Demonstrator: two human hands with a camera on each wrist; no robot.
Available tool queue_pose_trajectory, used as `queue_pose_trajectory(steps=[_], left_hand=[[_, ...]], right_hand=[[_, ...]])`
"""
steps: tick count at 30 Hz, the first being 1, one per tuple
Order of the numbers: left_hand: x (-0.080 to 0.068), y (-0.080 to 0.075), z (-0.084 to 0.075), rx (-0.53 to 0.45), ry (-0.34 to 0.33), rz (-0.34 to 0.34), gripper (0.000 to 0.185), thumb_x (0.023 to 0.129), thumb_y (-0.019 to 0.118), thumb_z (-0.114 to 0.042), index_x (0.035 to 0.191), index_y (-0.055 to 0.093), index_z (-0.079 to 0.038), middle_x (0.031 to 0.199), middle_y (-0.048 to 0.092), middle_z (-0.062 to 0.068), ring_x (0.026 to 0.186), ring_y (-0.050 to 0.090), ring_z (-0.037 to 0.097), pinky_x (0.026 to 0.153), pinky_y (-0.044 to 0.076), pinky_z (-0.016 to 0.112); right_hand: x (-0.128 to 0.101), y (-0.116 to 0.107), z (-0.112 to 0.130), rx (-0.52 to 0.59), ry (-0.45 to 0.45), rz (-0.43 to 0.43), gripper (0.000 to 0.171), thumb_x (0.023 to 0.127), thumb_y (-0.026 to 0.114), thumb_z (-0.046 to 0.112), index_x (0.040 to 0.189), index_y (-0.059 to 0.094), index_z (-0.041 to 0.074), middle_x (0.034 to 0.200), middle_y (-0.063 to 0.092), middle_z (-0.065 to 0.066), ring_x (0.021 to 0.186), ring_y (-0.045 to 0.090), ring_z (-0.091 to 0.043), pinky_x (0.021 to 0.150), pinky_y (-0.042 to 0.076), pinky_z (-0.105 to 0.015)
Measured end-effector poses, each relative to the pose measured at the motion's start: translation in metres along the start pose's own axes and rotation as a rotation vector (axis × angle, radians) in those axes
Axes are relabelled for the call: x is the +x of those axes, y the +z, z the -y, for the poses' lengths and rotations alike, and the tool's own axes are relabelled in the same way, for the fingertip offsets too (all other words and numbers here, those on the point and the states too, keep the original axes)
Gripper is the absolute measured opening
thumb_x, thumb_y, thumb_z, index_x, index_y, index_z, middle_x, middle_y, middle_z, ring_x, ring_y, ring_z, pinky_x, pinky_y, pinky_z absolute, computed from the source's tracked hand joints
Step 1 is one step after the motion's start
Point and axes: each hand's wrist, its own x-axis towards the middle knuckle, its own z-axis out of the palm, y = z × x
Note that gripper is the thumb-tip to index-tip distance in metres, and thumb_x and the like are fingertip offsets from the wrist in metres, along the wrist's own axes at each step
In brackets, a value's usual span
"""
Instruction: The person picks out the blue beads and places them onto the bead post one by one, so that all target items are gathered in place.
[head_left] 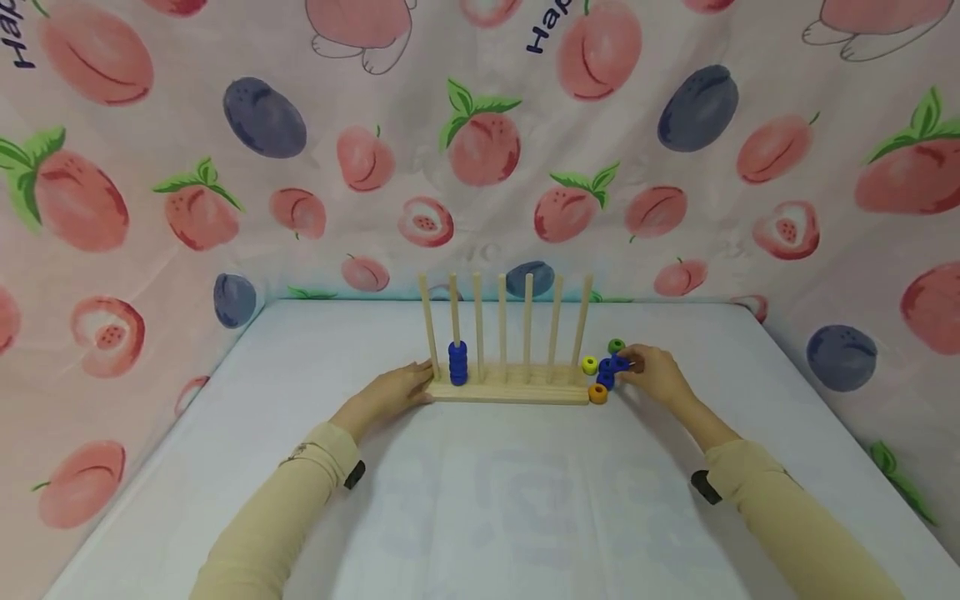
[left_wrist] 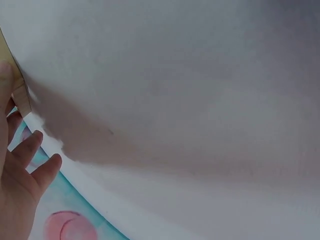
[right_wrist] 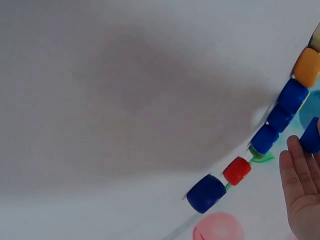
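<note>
While right fingers (right_wrist: 300, 169) pinch a blue bead (right_wrist: 309, 139), left fingers (left_wrist: 27, 149) hold a wooden rack (head_left: 510, 394), tips partly hidden.

Beige sleeves (head_left: 262, 517) end in creased cuffs (head_left: 336, 448) — a small black block (head_left: 355, 475) sits beside each.

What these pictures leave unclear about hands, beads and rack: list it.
Left wrist view: whether the left hand pinches or merely touches the wooden rack; left edge cuts both off.
Right wrist view: the rest of the blue bead in the right hand; cut off by the right edge.
Head view: the red bead; probably hidden behind the right hand.
Head view: the exact count in the blue stack; too small.
</note>
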Motion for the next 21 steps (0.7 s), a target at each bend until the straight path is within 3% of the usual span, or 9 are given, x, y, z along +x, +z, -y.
queue_pose_trajectory(steps=[9,21], left_hand=[[-0.001,0.005,0.003,0.018,0.03,-0.001,0.057,0.097,0.052,-0.027,0.141,0.037,0.005,0.15,0.032,0.023,0.134,0.036,0.043,0.109,0.034,0.052],[0.0,0.002,0.001,0.024,0.048,-0.038,0.058,0.094,0.056,-0.026,0.137,0.041,0.009,0.145,0.038,0.025,0.133,0.038,0.041,0.111,0.033,0.05]], right_hand=[[-0.003,0.002,0.014,0.046,-0.062,0.075,0.032,0.081,0.07,0.001,0.108,0.06,-0.014,0.1,0.065,-0.03,0.088,0.066,-0.039,0.078,0.057,-0.044],[-0.004,0.009,0.033,0.103,-0.121,0.075,0.032,0.081,0.072,0.005,0.108,0.063,-0.008,0.099,0.068,-0.021,0.089,0.067,-0.033,0.08,0.057,-0.042]])
